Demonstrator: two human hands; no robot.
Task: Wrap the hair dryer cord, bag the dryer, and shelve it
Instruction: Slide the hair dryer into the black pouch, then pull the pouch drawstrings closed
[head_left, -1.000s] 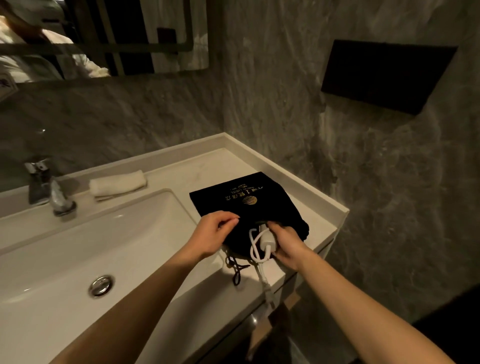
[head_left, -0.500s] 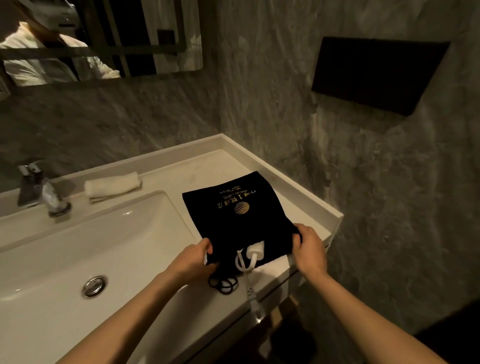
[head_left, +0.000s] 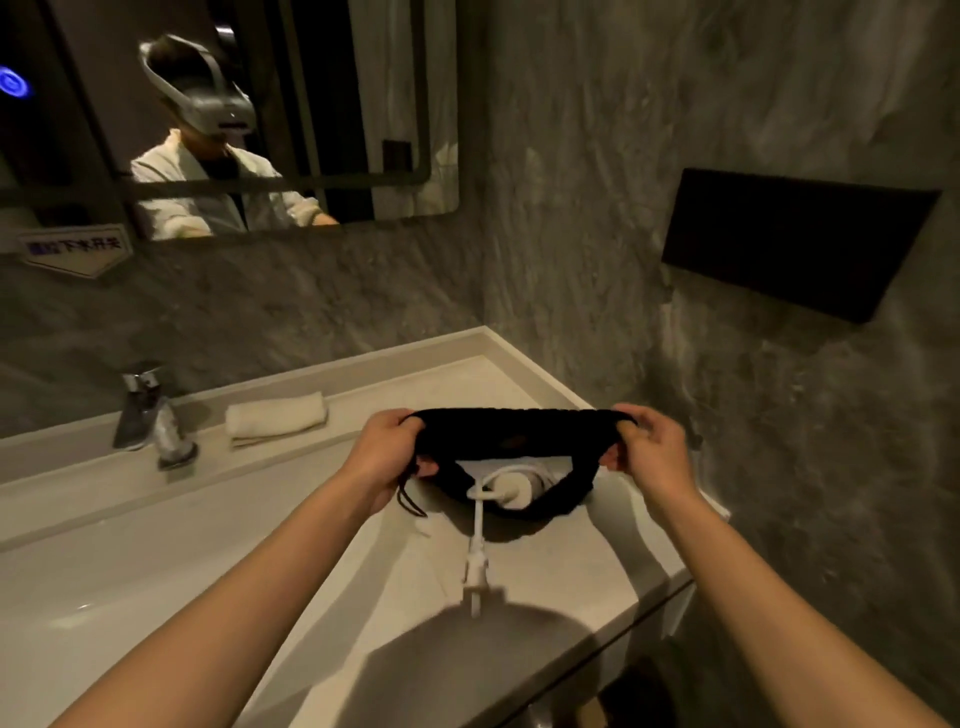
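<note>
A black drawstring bag (head_left: 519, 431) hangs in the air above the white vanity counter (head_left: 561, 566), its mouth stretched wide toward me. My left hand (head_left: 387, 452) grips the left side of the mouth and my right hand (head_left: 649, 447) grips the right side. Inside the opening shows the white hair dryer (head_left: 517, 488). Its white cord with the plug (head_left: 477, 561) dangles out of the mouth and down toward the counter. A black drawstring (head_left: 408, 496) trails below my left hand.
A white basin (head_left: 104, 561) with a chrome tap (head_left: 153, 415) lies to the left. A rolled white towel (head_left: 278, 418) rests on the ledge behind it. A mirror (head_left: 234, 114) and a dark wall panel (head_left: 795, 241) hang on the grey stone walls.
The bag lay flat on the counter before; both hands have lifted it and pulled its mouth wide open. The plug now hangs free below the bag.
</note>
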